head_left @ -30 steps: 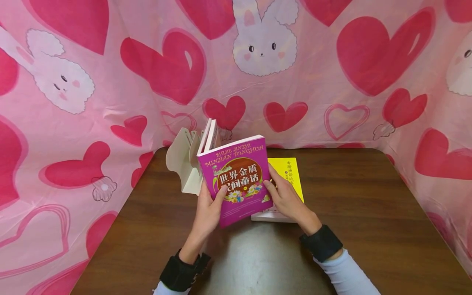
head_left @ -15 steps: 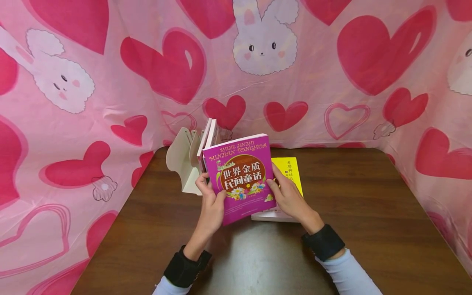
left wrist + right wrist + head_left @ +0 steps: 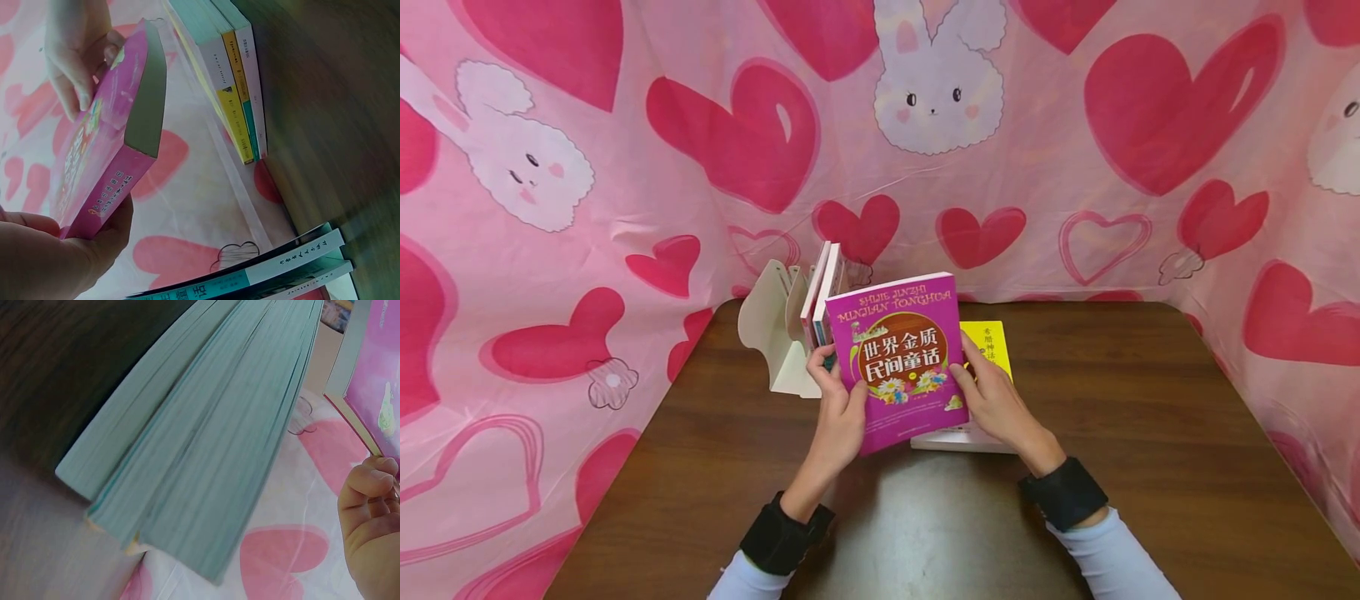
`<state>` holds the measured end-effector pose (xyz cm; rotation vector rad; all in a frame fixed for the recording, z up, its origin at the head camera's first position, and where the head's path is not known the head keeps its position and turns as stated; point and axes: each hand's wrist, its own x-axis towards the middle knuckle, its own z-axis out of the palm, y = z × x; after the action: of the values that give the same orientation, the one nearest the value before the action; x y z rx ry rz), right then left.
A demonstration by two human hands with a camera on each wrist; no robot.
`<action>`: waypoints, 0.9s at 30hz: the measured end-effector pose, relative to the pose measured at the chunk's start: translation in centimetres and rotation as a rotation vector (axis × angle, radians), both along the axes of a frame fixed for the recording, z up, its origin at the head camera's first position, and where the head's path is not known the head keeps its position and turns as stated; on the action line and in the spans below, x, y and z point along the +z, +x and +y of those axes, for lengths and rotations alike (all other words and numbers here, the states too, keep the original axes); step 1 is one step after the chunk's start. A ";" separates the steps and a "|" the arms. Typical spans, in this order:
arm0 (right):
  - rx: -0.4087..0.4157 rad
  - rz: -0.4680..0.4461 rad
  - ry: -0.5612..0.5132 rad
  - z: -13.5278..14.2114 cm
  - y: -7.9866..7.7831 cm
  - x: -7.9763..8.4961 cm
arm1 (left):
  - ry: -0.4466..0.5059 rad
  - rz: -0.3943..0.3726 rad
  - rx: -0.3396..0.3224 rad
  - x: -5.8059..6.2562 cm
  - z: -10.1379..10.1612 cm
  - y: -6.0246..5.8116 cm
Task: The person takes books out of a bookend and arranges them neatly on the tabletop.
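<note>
A purple paperback book (image 3: 902, 421) with flowers and a round title panel on its cover is held up tilted over the table, cover facing the head camera. My left hand (image 3: 835, 425) grips its left edge, thumb on the cover and fingers behind. On the opposite edge my right hand (image 3: 1000, 408) holds it the same way. In the left wrist view, the left hand (image 3: 44, 259) wraps the spine end of the book (image 3: 103, 162). The right wrist view catches the right hand (image 3: 375, 531) pinching the book's border. Most fingers behind the book are hidden.
Behind the right hand lies a stack of books with a yellow-covered book (image 3: 992, 337) on top; its page edges (image 3: 206, 437) fill much of the right wrist view. A cream book rack (image 3: 765, 321) stands left of the purple book, with upright books (image 3: 826, 283) in it.
Both hands have shifted slightly rightward with the purple book, uncovering more of the upright books. The left hand's fingers have moved, with the index now showing bent at the book's left edge.
</note>
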<state>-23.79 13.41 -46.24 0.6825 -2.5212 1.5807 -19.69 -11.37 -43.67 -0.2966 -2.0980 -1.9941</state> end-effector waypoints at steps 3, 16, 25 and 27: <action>-0.003 -0.009 0.010 0.2 -0.1 0.1 | -0.010 0.004 -0.003 -0.1 0.1 -0.2; -0.009 -0.031 0.031 1.1 -0.5 0.2 | -0.129 0.035 -0.025 -0.3 0.6 -0.8; -0.014 -0.041 0.035 1.6 -0.7 0.1 | -0.177 0.011 -0.042 -0.3 0.9 -1.2; -0.013 -0.046 0.037 1.8 -0.7 0.2 | -0.181 0.010 -0.048 -0.3 0.9 -1.3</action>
<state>-24.47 15.17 -46.06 0.6397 -2.5883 1.5677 -21.01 -10.43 -43.99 -0.3920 -2.2893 -1.8262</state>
